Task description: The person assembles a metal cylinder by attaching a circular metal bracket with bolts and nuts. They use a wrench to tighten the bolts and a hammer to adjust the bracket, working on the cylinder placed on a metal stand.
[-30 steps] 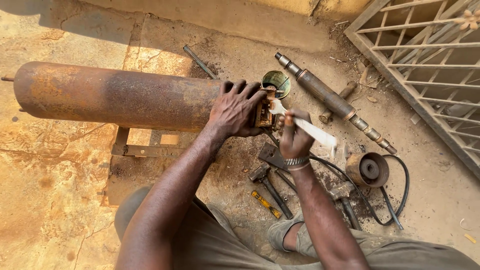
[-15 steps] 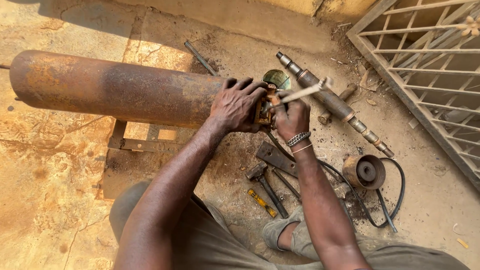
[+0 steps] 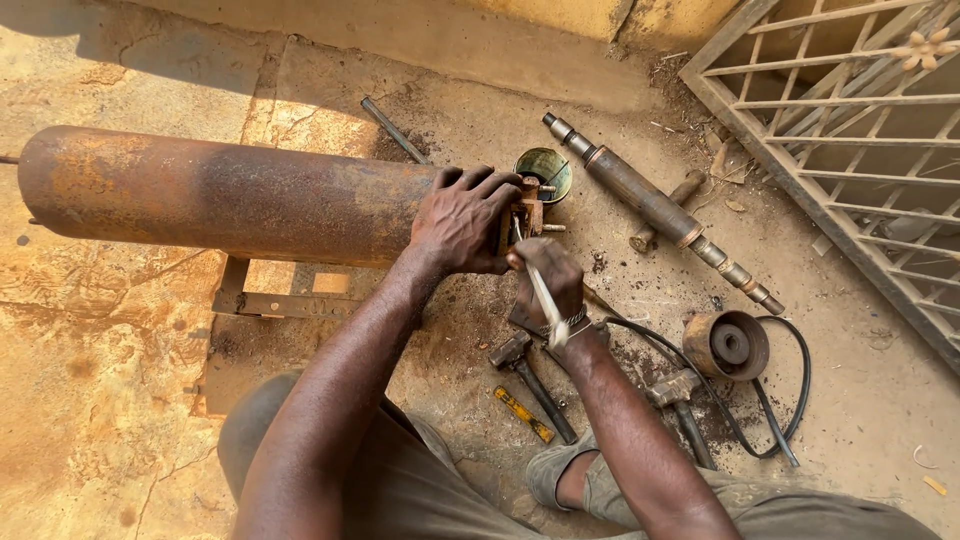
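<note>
The left hand [image 3: 465,222] lies spread over the end of a long rusty cylinder [image 3: 220,195], its fingers curled over the rim and pressing on it. Just past those fingers a small brass valve [image 3: 527,212] sticks out of the cylinder's end. The right hand [image 3: 548,280] is closed into a fist around a thin white strip [image 3: 543,295], which runs from the valve down across the wrist. A metal bracelet [image 3: 570,325] sits on that wrist.

The cylinder lies on its side on a low metal frame [image 3: 255,300], and it reaches far to the left. Right behind the valve sits a small round green tin [image 3: 545,168] with its top open. No labels or signs show on anything.

A long steel shaft [image 3: 655,208] lies slanted on the ground to the right of the tin. A short rusty bar [image 3: 668,208] pokes out from under it. A thin rod [image 3: 395,130] lies behind the cylinder. Nearer the person, a hammer [image 3: 530,378] lies on the ground, with a small yellow tool [image 3: 523,413] just beside it. Another hammer [image 3: 683,405] lies further right. A round rusty pulley [image 3: 727,345] sits near it, and a black hose [image 3: 775,400] loops around it.

The floor [image 3: 110,400] is cracked, dusty concrete, tan and orange, with dark dirt under the tools. A yellow wall [image 3: 590,15] runs along the top. A metal grille gate [image 3: 850,130] stands at the right. The person sits low, with knees in grey-green trousers [image 3: 400,490] at the bottom.
</note>
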### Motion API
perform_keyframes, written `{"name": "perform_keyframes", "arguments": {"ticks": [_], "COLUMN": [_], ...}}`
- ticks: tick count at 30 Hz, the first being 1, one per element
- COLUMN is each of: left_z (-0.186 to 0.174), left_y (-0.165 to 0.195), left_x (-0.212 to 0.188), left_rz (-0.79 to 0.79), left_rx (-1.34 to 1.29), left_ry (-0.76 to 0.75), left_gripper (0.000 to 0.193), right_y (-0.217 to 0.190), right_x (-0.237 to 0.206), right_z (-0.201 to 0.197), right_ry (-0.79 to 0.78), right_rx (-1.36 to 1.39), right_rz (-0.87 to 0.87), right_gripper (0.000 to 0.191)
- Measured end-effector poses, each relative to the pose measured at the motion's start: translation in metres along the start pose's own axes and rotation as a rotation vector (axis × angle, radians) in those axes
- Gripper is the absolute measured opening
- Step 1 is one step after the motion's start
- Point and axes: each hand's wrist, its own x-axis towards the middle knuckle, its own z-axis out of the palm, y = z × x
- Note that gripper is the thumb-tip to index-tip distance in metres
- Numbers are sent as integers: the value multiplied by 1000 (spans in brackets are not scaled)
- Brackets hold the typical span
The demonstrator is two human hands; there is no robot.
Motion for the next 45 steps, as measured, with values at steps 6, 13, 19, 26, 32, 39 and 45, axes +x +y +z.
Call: {"name": "perform_keyframes", "arguments": {"ticks": [6,13,19,26,32,39,45], "left_z": [-3,1,2,0,-3,-7,-12], "left_y": [2,1,0,4,3,6,9], "left_x": [-3,-2,-1,-2,-2,-1,-3], "left_rz": [10,17,10,-25,-8,-14,-28], "left_rx": [-32,-11,50,-56,-19,-50,-74], "left_ry": [-14,6,-3,-30,13,4,6], "left_gripper": [109,117,120,120,113,104,112], "right_y": [5,-15,1,-20,-17,-8,-11], "right_x": [20,-27,38,-9,-7,14,-35], "right_z": [-10,-4,-12,-22,-4,-7,-7], "right_ry": [22,129,-170,278,68,60,134], "right_rx": [110,14,188,115,-18,153,73], "right_rz": [236,-150,324,-42,-161,192,-161], "right_gripper": [21,16,16,16,9,13,6]}}
